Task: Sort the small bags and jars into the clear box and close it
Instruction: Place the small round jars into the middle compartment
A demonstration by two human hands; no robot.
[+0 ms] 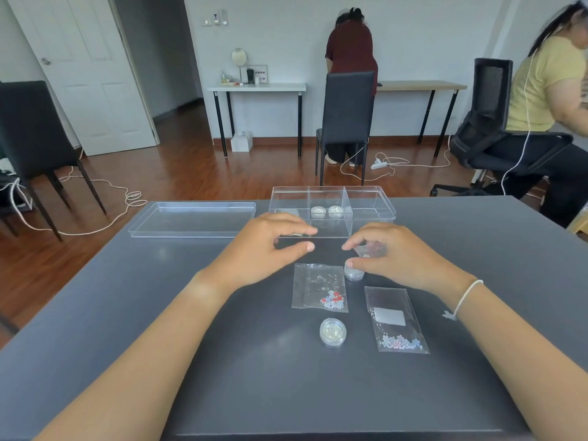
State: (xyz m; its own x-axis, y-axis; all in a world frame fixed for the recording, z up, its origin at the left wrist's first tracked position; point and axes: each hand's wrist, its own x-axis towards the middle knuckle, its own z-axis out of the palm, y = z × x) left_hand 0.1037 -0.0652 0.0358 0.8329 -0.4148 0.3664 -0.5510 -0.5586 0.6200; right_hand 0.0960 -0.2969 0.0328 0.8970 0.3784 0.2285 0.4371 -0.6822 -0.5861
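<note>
Grey matte surface (133, 313): wide bare stretch at left and near edge. Clear plastic three-compartment box (369, 202) at far edge, two small round clear jars (326, 212) in middle compartment; flat clear lid (191, 218) just left of box, off. Left hand (270, 249) hovering, fingers apart, holding nothing. Right hand (391, 249), fingers pinching small clear bag (370, 249) above third jar (353, 273). Two bead bags (319, 288) (396, 319) and fourth jar (332, 332) loose nearer.

three bags (319, 288); four jars (332, 332); one clear box (370, 202); one lid (191, 218)
</note>
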